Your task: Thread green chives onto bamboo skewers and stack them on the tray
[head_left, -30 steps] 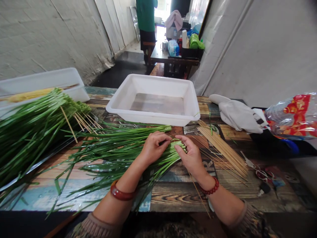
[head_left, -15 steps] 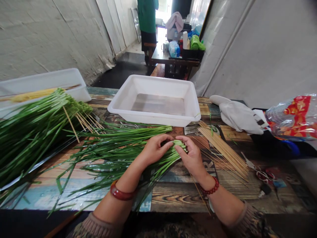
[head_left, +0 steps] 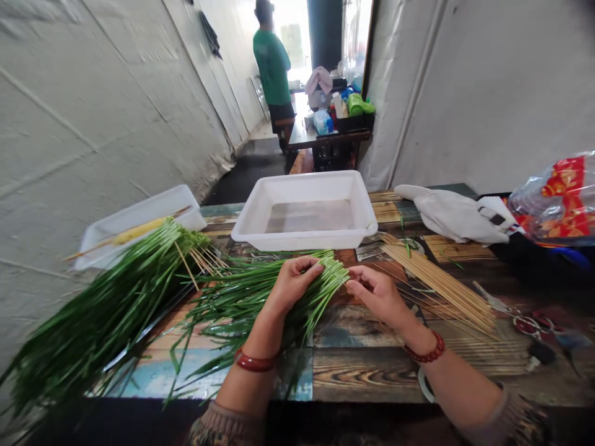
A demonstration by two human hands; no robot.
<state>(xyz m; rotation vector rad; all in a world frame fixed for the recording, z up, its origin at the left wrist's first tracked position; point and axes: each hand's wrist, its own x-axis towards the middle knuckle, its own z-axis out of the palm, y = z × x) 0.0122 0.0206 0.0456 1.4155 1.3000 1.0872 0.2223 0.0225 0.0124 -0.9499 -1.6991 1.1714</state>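
Both forearms rise from the near edge and converge over the wooden tabletop: the left slants up to the right, the right up to the left. Left hand: back upward, wrist nearly straight, fingers and thumb curled closed upon the bunch of green stalks just short of its pale ends. Right hand: directed leftward, fingers bent, thumb below the forefinger, fingertips at the pale ends; whether they pinch any stalk cannot be told.

The bunch lies on the tabletop, in front of the white tub. Its long axis runs roughly left to right; pale ends point right and slightly away, dark leaf tips trail left, some toward the near edge. To the right, a sheaf of wooden skewers lies obliquely, far ends inclined left. To the left, a larger heap of leaves slopes from pale ends beside a second tub to tips nearer the viewer. Background: a person in green standing beside a farther table.
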